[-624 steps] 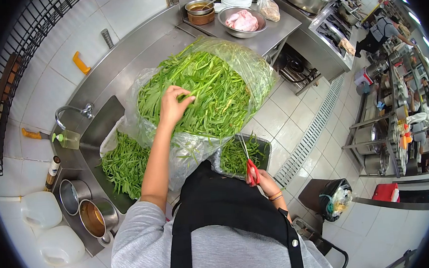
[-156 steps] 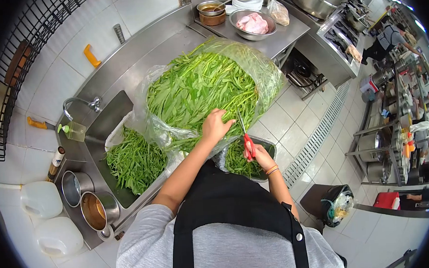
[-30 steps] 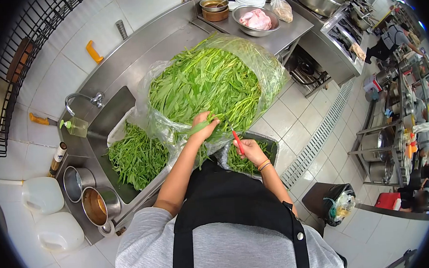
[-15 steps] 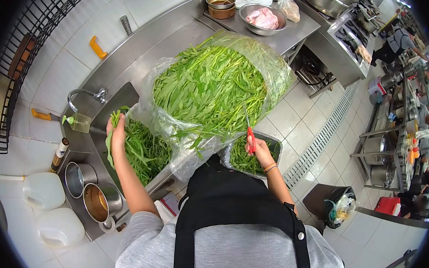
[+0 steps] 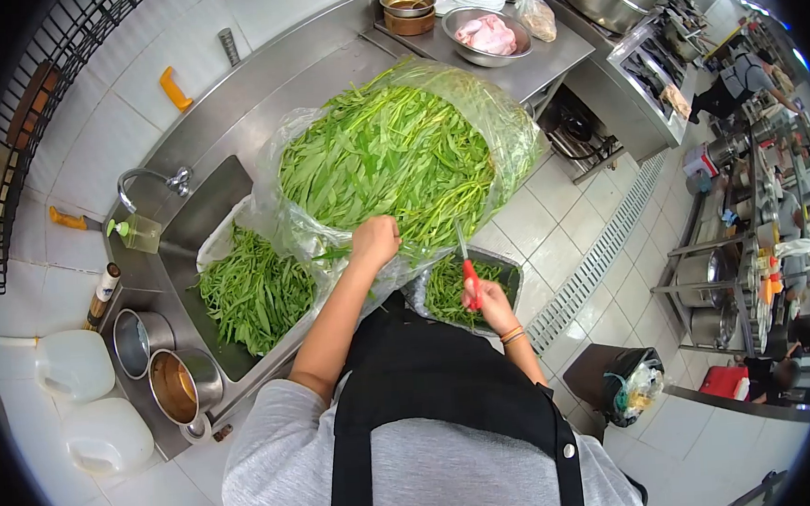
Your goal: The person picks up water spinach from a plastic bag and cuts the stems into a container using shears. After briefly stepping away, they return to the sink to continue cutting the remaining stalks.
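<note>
A large clear plastic bag (image 5: pixel 513 133) of long-stemmed leafy greens (image 5: pixel 385 152) lies open in front of me. At its near edge my left hand (image 5: pixel 376 242) is closed, with greens around its fingers; the fingertips are partly hidden. My right hand (image 5: pixel 489 305) grips red-handled scissors (image 5: pixel 471 280), blades pointing up toward the stems at the bag's right side. Below these blades stands a dark bin (image 5: pixel 516 289) holding cut green pieces (image 5: pixel 458 291). More leafy greens are heaped in the sink (image 5: pixel 210 205) on the left.
A faucet (image 5: pixel 176 182) and soap bottle (image 5: pixel 141 234) stand behind the sink. Metal pots (image 5: pixel 186 382) and white jugs (image 5: pixel 106 436) are at left. A bowl of raw meat (image 5: pixel 489 39) sits far back. A trash bin (image 5: pixel 608 380) stands right; another person (image 5: pixel 738 80) is farther off.
My left hand has moved right from above the sink to the bag's near edge; the greens it held are out of it. The right hand still holds the scissors, slightly lower.
</note>
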A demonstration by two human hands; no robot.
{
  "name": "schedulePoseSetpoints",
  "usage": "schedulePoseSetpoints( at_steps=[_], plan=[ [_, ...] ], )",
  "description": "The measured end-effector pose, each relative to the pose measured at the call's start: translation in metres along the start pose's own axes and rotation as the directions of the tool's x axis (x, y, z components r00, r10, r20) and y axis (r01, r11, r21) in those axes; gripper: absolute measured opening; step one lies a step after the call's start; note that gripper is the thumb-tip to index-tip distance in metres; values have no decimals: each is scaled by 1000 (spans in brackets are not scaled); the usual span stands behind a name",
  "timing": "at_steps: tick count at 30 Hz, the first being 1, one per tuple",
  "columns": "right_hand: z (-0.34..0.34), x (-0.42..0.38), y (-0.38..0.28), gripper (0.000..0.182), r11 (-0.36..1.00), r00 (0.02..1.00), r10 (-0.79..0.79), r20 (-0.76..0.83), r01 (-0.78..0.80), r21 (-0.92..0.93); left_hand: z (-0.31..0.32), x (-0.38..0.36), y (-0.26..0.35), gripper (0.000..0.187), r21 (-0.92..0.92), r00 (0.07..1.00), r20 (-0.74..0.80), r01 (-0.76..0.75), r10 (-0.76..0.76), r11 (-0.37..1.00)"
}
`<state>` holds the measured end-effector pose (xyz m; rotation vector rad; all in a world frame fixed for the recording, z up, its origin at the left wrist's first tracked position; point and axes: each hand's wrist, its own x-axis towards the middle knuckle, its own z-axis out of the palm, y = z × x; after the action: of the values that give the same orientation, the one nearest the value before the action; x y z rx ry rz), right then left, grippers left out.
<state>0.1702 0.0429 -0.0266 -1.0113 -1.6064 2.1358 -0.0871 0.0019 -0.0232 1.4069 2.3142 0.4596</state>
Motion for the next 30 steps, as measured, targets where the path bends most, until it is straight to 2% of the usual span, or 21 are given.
schedulePoseSetpoints(
  at_steps=[3,5,6,7,9,11,13,15,16,19,20,22,26,27,28,30],
  plan=[
    [1,-3,7,38,991,990,96,101,-86,-98,7,-1,-4,7,36,995,-91,-30,33,999],
    [-2,-2,22,37,983,985,128,117,-110,-149,-2,-4,-10,10,32,996,-69,-51,53,998],
    [-1,-4,19,37,983,984,130,119,-112,-146,-9,-4,-14,12,-220,998,-52,-41,30,975],
    [1,-5,15,37,990,987,114,117,-103,-93,-17,-5,-19,13,-457,1000,-30,-20,7,890],
    [5,-9,9,37,994,987,102,127,-98,-37,-32,-3,-28,15,-722,994,103,63,18,689],
    [6,-9,0,36,997,983,65,172,-69,17,-58,-8,-18,16,-825,985,169,128,23,550],
    [8,-8,-12,37,1000,975,16,222,-21,22,-61,-7,-20,16,-832,987,161,129,12,540],
    [10,-4,-19,43,992,947,-86,310,54,110,-61,-8,-22,16,-840,988,153,129,2,527],
    [14,-3,-26,50,993,951,-35,309,-3,121,-57,-8,-23,16,-834,986,159,111,43,541],
    [17,13,-22,52,989,944,41,326,-84,118,-49,-14,-22,15,-849,980,178,107,89,518],
    [19,17,-22,52,979,949,118,291,-161,127,-46,-15,-23,13,-829,974,199,111,104,547],
    [24,24,-25,51,980,954,118,277,-157,124,-43,-18,-22,11,-806,971,203,93,126,584],
    [24,33,-23,44,985,955,143,261,-162,55,-40,-17,-28,11,-819,975,193,100,108,564],
    [24,33,-23,42,985,951,164,260,-172,8,-41,-17,-29,11,-808,977,197,114,83,578],
    [24,31,-23,39,981,946,173,273,-192,43,-43,-17,-30,11,-797,978,200,128,58,591],
    [20,26,-26,38,983,943,165,290,-180,27,-45,-18,-34,11,-825,984,177,128,36,551]
  ],
)
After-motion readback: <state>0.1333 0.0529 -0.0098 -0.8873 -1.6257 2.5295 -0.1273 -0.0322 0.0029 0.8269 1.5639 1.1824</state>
